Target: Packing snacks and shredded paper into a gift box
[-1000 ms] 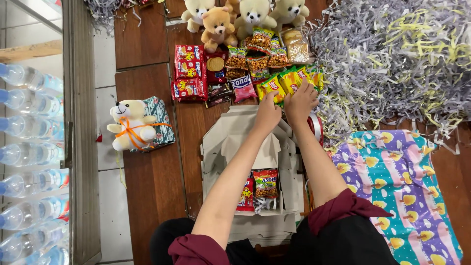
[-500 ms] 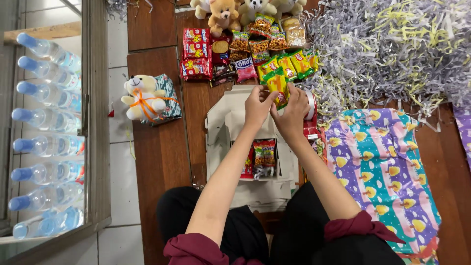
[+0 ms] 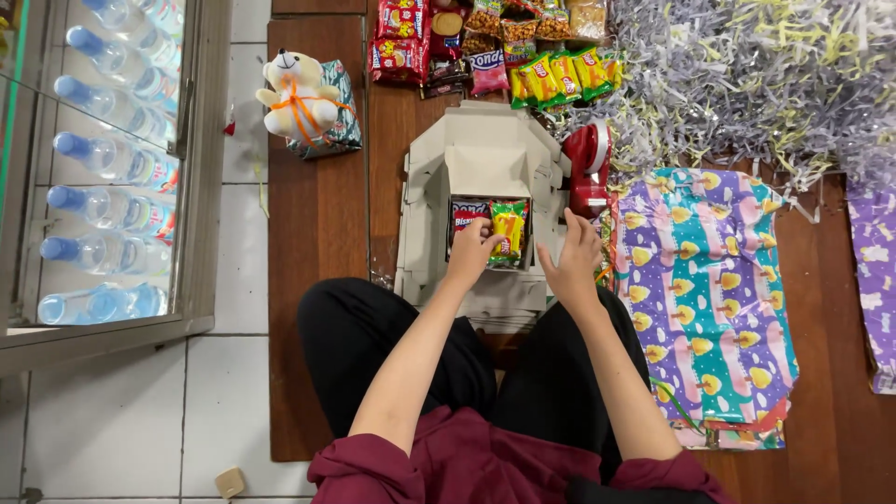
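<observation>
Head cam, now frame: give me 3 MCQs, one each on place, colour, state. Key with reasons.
1. Where is the white teddy bear relative to the cardboard box?
A. On the left in the picture
B. Inside it
C. On the wrapping paper

2. What colour is the tape dispenser beside the box?
A. Blue
B. Red
C. Green

3. What is the left hand doing?
A. Resting on the floor tiles
B. Holding a water bottle
C. Touching the snack packets in the box

Key:
1. A, the bear lies on the wooden boards left of the box, tied with orange ribbon.
2. B, its body is plainly red.
3. C, its fingers sit on the packets in the box, while the right hand is open at the box's right edge.
</observation>
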